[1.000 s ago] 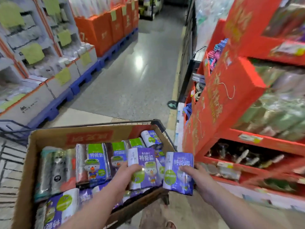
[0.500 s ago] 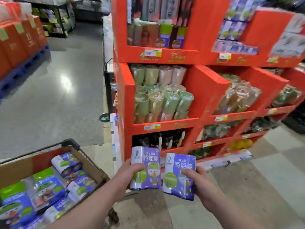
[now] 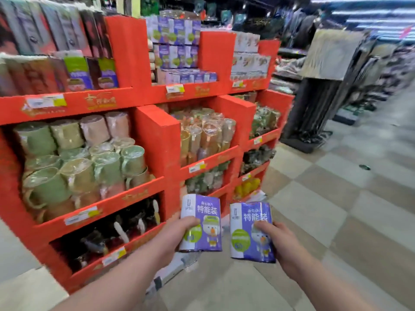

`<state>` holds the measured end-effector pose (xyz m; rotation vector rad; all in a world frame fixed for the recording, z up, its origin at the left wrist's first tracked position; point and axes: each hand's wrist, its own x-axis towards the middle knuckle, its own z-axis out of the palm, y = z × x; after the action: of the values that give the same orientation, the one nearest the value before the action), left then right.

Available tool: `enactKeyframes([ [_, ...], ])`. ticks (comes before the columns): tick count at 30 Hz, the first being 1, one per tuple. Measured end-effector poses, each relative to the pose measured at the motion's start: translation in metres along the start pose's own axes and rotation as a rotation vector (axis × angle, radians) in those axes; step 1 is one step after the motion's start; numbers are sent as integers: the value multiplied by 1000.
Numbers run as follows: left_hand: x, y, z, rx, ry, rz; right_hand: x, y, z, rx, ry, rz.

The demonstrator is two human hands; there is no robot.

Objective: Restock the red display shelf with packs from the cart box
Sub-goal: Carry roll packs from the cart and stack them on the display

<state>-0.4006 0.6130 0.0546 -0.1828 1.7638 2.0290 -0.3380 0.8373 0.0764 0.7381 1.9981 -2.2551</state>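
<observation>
My left hand grips a purple and white pack with a duck cartoon, thumb across its front. A second pack of the same kind is held in my right hand, just to the right of the first. Both packs are upright at waist height in front of the red display shelf. Matching purple packs fill the shelf's top middle compartment. The cart and its box are out of view.
Green and pink mugs fill the left compartment, wrapped cups the middle one. Dark items lie on the bottom shelf. A dark clothing rack stands to the right. Checkered floor stretches out on the right.
My view has swung right, away from the cart and box, which have left the frame. Both hands still carry their packs, now facing the red shelf's front.
</observation>
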Motion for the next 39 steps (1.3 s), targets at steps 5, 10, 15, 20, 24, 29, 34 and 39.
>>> enactKeyframes([
  [5,42,16,45,36,-80,6,19,-15,-37,73,57,-21],
  [10,99,31,94,53,-173,8,56,-37,-71,59,150,-48],
  [15,166,58,144,59,-294,27,114,-72,-103,67,227,-82],
  [20,240,103,176,12,-349,20,183,-119,-119,80,253,-135],
  [24,297,130,188,3,-346,24,237,-146,-120,88,264,-156],
  [29,344,150,196,-48,-296,46,303,-173,-122,58,215,-127],
  [34,388,172,191,-87,-181,72,387,-202,-115,33,86,-116],
  [39,421,194,186,-163,56,97,468,-233,-100,-22,-123,-93],
])
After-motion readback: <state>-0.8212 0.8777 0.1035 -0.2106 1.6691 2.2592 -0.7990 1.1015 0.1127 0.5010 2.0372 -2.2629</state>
